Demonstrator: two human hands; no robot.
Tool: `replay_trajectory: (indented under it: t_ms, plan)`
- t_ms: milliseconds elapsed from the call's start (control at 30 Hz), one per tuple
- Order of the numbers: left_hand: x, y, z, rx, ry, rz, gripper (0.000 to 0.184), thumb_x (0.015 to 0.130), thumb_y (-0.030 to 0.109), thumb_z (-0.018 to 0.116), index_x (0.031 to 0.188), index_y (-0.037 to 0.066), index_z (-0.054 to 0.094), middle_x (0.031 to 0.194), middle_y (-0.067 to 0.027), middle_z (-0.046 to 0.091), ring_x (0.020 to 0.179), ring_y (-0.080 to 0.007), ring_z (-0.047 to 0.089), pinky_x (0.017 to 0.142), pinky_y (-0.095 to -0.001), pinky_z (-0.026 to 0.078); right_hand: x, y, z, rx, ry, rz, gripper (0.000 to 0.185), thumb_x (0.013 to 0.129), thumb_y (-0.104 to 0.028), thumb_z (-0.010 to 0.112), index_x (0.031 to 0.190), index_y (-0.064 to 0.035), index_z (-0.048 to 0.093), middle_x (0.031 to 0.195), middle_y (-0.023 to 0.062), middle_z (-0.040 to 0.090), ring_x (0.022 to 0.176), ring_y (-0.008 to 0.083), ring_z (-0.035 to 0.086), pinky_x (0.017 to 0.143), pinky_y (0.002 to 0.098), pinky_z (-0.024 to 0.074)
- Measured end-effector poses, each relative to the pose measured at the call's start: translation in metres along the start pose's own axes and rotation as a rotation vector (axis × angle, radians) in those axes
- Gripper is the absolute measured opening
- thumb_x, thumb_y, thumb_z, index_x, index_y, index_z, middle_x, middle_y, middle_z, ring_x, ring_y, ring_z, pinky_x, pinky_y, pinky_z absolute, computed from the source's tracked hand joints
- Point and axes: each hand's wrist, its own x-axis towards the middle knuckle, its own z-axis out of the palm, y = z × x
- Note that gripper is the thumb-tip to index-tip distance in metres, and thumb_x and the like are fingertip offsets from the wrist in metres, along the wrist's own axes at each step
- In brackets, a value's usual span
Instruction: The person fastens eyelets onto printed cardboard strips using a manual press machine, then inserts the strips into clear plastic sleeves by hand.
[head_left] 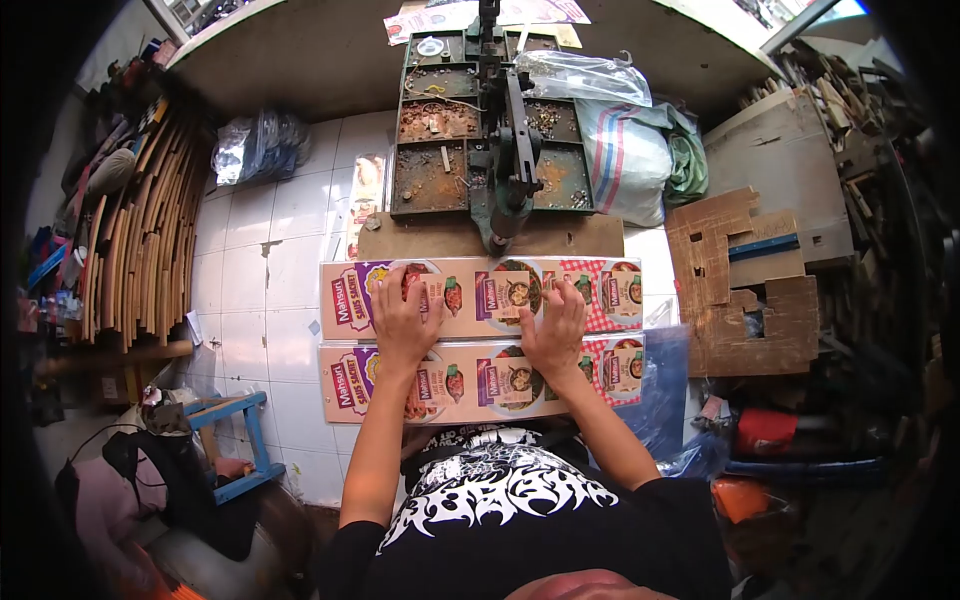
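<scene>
Two long printed strips lie one behind the other across the work surface, the far strip (pixel 455 318) and the near strip (pixel 460 405). My left hand (pixel 405 322) rests on the left part of the far strip, fingers spread. On its right part lies my right hand (pixel 555 325), fingers apart and bent, with the wrist over the near strip. Both palms face down and neither hand grips anything. Just beyond the far strip's middle stands the lower end of a dark metal press (pixel 510 205), in front of a brown board (pixel 580 235).
A compartment tray (pixel 432 180) with small metal parts flanks the press. Behind right are a white woven sack (pixel 625 150) and cut brown boards (pixel 700 290). Stacked wooden slats (pixel 150 230) stand left; a blue frame (pixel 255 435) is lower left. Clear plastic (pixel 665 390) lies beside the strips.
</scene>
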Motion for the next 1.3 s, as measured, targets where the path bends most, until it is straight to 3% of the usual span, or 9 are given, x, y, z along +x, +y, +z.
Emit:
replay_trajectory:
  t_ms: [67, 200, 400, 567, 700, 800, 967, 1133, 1300]
  plan:
    - [0.001, 0.001, -0.002, -0.012, 0.000, -0.018, 0.036, 0.080, 0.024, 0.071, 0.107, 0.003, 0.058, 0.130, -0.0203, 0.050, 0.125, -0.0376, 0.046, 0.110, -0.0552, 0.030, -0.001, 0.001, 0.000, 0.037, 0.060, -0.007, 0.033, 0.085, -0.026, 0.067, 0.106, -0.0027, 0.056, 0.121, 0.0195, 0.053, 0.122, 0.0393, 0.045, 0.103, 0.0529, 0.0329]
    - [0.001, 0.001, -0.001, -0.092, 0.087, 0.038, 0.040, 0.078, 0.020, 0.073, 0.109, 0.002, 0.055, 0.125, -0.0210, 0.051, 0.120, -0.0398, 0.047, 0.105, -0.0524, 0.036, 0.003, -0.004, -0.007, -0.096, -0.122, -0.053, 0.035, 0.084, -0.026, 0.067, 0.106, -0.0022, 0.056, 0.123, 0.0202, 0.052, 0.121, 0.0395, 0.045, 0.103, 0.0528, 0.0328]
    - [0.000, 0.001, -0.004, -0.028, 0.082, 0.046, 0.048, 0.076, 0.016, 0.074, 0.117, 0.005, 0.052, 0.126, -0.0193, 0.051, 0.115, -0.0394, 0.050, 0.099, -0.0479, 0.041, -0.002, -0.004, -0.004, 0.083, 0.063, -0.002, 0.028, 0.082, -0.020, 0.069, 0.101, -0.0042, 0.057, 0.123, 0.0182, 0.052, 0.123, 0.0381, 0.044, 0.102, 0.0506, 0.0341]
    - [-0.002, -0.001, 0.001, -0.084, 0.114, 0.032, 0.050, 0.076, 0.015, 0.074, 0.119, 0.006, 0.049, 0.126, -0.0193, 0.051, 0.116, -0.0400, 0.050, 0.099, -0.0485, 0.041, 0.004, -0.006, -0.008, -0.040, -0.117, -0.015, 0.030, 0.084, -0.025, 0.067, 0.103, -0.0030, 0.058, 0.126, 0.0198, 0.052, 0.123, 0.0401, 0.044, 0.105, 0.0529, 0.0322]
    - [-0.002, 0.000, -0.002, -0.082, 0.114, 0.028, 0.050, 0.076, 0.014, 0.074, 0.119, 0.006, 0.049, 0.127, -0.0191, 0.051, 0.117, -0.0397, 0.050, 0.100, -0.0484, 0.041, 0.000, -0.004, -0.005, 0.026, -0.014, -0.026, 0.027, 0.084, -0.024, 0.067, 0.100, -0.0039, 0.059, 0.125, 0.0200, 0.051, 0.123, 0.0405, 0.043, 0.105, 0.0526, 0.0319]
    - [-0.002, 0.001, -0.002, -0.066, 0.101, 0.018, 0.050, 0.077, 0.015, 0.074, 0.119, 0.006, 0.049, 0.128, -0.0184, 0.050, 0.118, -0.0391, 0.049, 0.100, -0.0484, 0.040, 0.000, -0.004, -0.007, -0.024, -0.145, -0.031, 0.030, 0.084, -0.023, 0.068, 0.104, -0.0039, 0.058, 0.125, 0.0208, 0.050, 0.125, 0.0406, 0.042, 0.105, 0.0531, 0.0316]
    - [-0.002, -0.002, -0.001, -0.082, 0.105, 0.016, 0.048, 0.077, 0.018, 0.073, 0.117, 0.005, 0.050, 0.127, -0.0188, 0.050, 0.117, -0.0388, 0.048, 0.101, -0.0486, 0.039, -0.003, -0.007, -0.007, -0.005, 0.031, -0.070, 0.038, 0.084, -0.024, 0.068, 0.114, -0.0038, 0.056, 0.126, 0.0192, 0.051, 0.127, 0.0400, 0.041, 0.107, 0.0537, 0.0305]
    - [-0.003, -0.003, -0.001, -0.104, 0.097, -0.001, 0.046, 0.078, 0.020, 0.071, 0.116, 0.004, 0.050, 0.125, -0.0195, 0.050, 0.116, -0.0386, 0.049, 0.101, -0.0491, 0.038, -0.004, -0.003, -0.004, -0.058, -0.114, -0.117, 0.041, 0.083, -0.025, 0.068, 0.116, -0.0035, 0.055, 0.126, 0.0195, 0.051, 0.125, 0.0393, 0.045, 0.107, 0.0548, 0.0305]
    - [-0.003, -0.003, -0.001, -0.091, 0.111, 0.006, 0.045, 0.078, 0.020, 0.071, 0.115, 0.003, 0.050, 0.124, -0.0200, 0.050, 0.116, -0.0389, 0.048, 0.101, -0.0494, 0.038, -0.005, -0.002, -0.003, 0.080, 0.049, -0.084, 0.035, 0.085, -0.025, 0.066, 0.111, -0.0030, 0.057, 0.121, 0.0201, 0.055, 0.124, 0.0400, 0.045, 0.107, 0.0530, 0.0305]
